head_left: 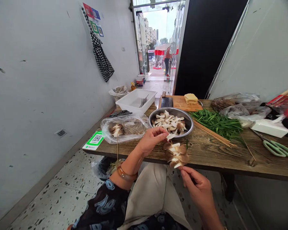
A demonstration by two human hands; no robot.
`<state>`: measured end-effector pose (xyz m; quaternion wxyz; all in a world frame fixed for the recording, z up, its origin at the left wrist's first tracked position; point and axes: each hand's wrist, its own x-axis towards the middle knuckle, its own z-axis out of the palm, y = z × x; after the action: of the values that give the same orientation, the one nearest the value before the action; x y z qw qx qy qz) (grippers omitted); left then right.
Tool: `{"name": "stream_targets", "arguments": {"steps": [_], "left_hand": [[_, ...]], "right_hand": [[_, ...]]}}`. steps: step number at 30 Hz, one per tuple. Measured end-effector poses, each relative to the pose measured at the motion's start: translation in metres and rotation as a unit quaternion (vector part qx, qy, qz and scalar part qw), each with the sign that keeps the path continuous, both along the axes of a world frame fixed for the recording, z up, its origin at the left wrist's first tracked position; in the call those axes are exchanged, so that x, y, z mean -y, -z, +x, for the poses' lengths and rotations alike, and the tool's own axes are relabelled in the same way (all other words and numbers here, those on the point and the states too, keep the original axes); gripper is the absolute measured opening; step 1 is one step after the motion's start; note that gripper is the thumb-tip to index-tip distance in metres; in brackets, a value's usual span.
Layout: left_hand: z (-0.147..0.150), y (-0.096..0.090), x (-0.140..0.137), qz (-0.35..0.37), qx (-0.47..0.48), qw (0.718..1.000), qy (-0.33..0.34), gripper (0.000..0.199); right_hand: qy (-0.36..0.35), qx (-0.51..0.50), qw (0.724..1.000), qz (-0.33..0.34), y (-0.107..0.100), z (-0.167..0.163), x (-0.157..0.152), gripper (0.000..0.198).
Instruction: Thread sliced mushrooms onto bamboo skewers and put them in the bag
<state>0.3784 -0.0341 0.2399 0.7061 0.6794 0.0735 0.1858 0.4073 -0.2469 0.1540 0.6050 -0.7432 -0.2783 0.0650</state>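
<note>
My right hand (198, 187) pinches the lower end of a skewer loaded with a stack of brown and white mushroom pieces (176, 155). At the skewer's upper tip, my left hand (153, 140) is closed on a single mushroom piece (171, 136). Right behind that hand stands a metal bowl (192, 126) holding many loose mushroom pieces (169, 121). To the left, a finished-looking mushroom skewer (116, 130) rests on a clear plastic bag (134, 129), its stick hanging over the table edge.
Green chives (217, 123) and bare bamboo skewers (213, 132) lie right of the bowl. Behind are a white plastic tub (127, 103) and a cutting board (177, 103) with a cleaver (167, 102) and tofu sheets (191, 98). Scissors (276, 148) lie far right. Someone stands outside the doorway.
</note>
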Motion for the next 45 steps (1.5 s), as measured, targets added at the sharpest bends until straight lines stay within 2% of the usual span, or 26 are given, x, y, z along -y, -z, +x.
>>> {"name": "stream_targets", "arguments": {"steps": [3,6,8,9,11,13,16,18,24,28,36,45], "left_hand": [[0.001,-0.005,-0.001,0.063,-0.015,0.998,-0.017,0.021],[0.002,-0.011,-0.003,0.160,-0.025,0.987,-0.021,0.023],[0.002,-0.013,-0.005,0.212,-0.021,0.977,-0.029,0.016],[0.002,-0.012,-0.005,0.214,-0.017,0.976,-0.040,0.012],[0.002,-0.009,-0.005,0.163,-0.015,0.984,-0.076,0.008],[0.003,-0.002,-0.004,0.064,-0.013,0.992,-0.109,0.008],[0.004,0.006,0.003,-0.061,-0.007,0.992,-0.114,0.016],[0.003,0.009,0.009,-0.100,-0.008,0.989,-0.109,0.020],[-0.002,0.010,0.021,-0.127,-0.009,0.984,-0.124,0.022],[-0.004,0.010,0.022,-0.135,-0.016,0.984,-0.113,0.020],[-0.006,0.011,0.023,-0.145,-0.008,0.979,-0.141,0.019],[-0.009,0.007,0.024,-0.100,-0.010,0.986,-0.131,0.019]], "right_hand": [[0.003,0.018,1.000,-0.007,-0.002,0.000,0.000,0.025],[-0.004,0.033,0.999,-0.009,-0.004,0.002,0.001,0.025],[-0.012,0.036,0.999,-0.007,-0.004,0.002,0.001,0.025],[-0.014,0.034,0.999,-0.007,-0.003,0.002,0.001,0.025],[-0.014,0.028,1.000,-0.006,-0.003,0.001,0.001,0.025],[-0.010,0.023,1.000,-0.003,-0.003,-0.001,0.000,0.025],[-0.014,0.027,1.000,-0.001,-0.005,-0.003,-0.002,0.024],[-0.017,0.029,0.999,-0.001,-0.006,-0.004,-0.004,0.025],[-0.005,0.010,1.000,0.000,-0.004,-0.003,-0.004,0.025],[-0.009,0.006,1.000,-0.001,-0.001,-0.002,-0.002,0.026],[-0.014,0.006,1.000,-0.007,0.001,-0.002,-0.002,0.025],[-0.011,0.003,1.000,-0.009,-0.002,-0.002,-0.001,0.026]]}}
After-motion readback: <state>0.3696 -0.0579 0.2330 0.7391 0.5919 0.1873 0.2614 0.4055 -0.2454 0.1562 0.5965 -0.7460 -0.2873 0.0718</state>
